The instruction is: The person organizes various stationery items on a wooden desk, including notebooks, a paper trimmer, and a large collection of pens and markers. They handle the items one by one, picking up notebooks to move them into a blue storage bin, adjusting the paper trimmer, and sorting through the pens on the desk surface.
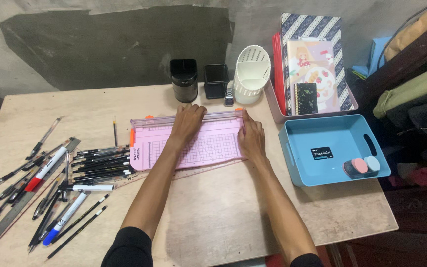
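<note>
A pink paper trimmer [164, 146] with a grid lies flat in the middle of the wooden table [213, 217]. My left hand [187, 121] rests palm down on its top rail, fingers over the far edge. My right hand [251, 136] grips the trimmer's right end, thumb on top. A clear pink ruler [208, 169] pokes out from under the trimmer's near edge.
Several pens, markers and a metal ruler [13, 210] lie scattered at the left. Two black pen cups [184, 79] and a white holder [251, 74] stand behind the trimmer. At the right, a blue basket [332, 129] holds small round items; a pink bin [275, 106] holds notebooks.
</note>
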